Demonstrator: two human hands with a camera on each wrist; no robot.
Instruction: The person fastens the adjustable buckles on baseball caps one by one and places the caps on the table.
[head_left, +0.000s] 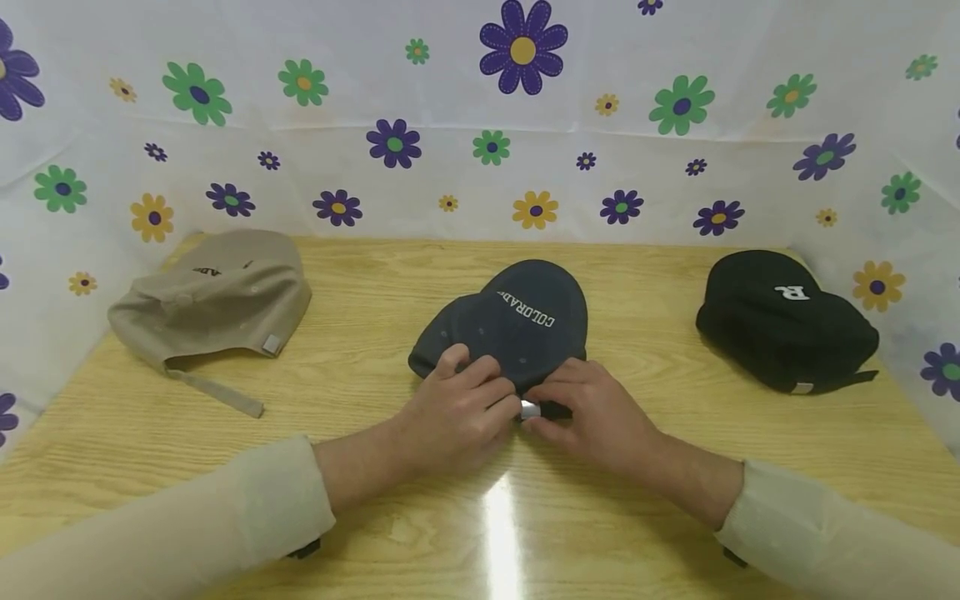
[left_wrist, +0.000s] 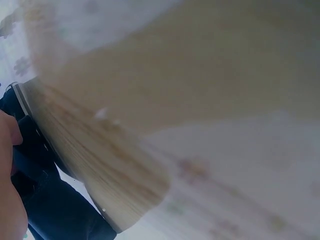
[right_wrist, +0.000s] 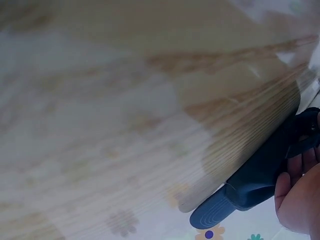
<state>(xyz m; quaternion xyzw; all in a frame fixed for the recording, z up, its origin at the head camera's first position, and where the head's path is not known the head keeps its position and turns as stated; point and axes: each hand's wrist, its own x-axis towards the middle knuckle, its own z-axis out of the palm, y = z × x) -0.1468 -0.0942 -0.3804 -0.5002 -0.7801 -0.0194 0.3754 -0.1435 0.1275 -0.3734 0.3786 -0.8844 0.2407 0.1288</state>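
Navy Colorado baseball cap (head_left: 517,312) mid-tabletop (head_left: 360,283), back strap (head_left: 557,410) turned near, seemingly for easy reach.
The left hand (head_left: 465,408) curls its fingers onto the strap; the right hand (head_left: 600,408) pinches it beside the silver buckle (head_left: 530,409), apparently steadying both sides.

Navy cap (head_left: 517,333) reads "COLORAD", black cap (head_left: 780,329) "R"—tan cap (head_left: 225,296) illegible.

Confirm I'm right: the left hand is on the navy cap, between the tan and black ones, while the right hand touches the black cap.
No: the right hand is on the navy cap too, not the black cap, as the head view shows. The rest holds.
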